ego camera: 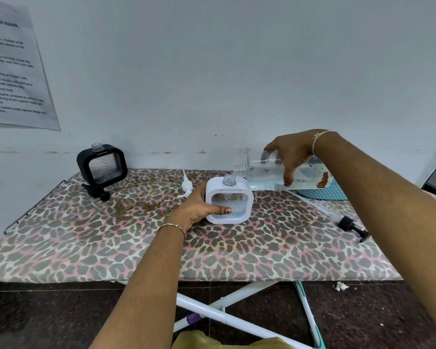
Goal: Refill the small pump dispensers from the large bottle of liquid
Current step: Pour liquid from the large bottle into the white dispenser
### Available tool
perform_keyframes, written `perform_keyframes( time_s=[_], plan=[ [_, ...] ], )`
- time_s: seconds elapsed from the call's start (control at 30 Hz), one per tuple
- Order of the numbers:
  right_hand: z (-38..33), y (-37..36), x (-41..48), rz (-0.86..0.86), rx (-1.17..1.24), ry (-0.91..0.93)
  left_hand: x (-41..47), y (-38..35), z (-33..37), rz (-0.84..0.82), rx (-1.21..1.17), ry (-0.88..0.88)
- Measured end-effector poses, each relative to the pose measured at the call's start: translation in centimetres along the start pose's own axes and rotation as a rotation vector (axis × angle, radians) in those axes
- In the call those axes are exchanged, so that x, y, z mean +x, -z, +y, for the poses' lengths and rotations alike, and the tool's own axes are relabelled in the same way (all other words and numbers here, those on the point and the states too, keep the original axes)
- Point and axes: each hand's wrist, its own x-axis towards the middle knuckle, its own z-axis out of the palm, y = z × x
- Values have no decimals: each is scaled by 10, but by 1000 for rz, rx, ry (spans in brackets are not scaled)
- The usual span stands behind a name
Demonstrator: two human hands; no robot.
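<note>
Over dispenser, right hand tips bottle.

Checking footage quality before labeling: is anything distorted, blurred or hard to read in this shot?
Head view: wide-angle bending curves the ironing board edges; the wall notice is too soft to read reliably; light is flat, shadows faint; the large bottle and white dispenser are sharp, though the clear liquid is hard to see.
</note>
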Motion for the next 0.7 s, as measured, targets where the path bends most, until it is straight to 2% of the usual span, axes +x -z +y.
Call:
perform_keyframes(
  time_s=[0.7],
  plan=[
    [-5,4,-3,-7,-3,-8,6,2,-7,8,15,-11]
  ],
)
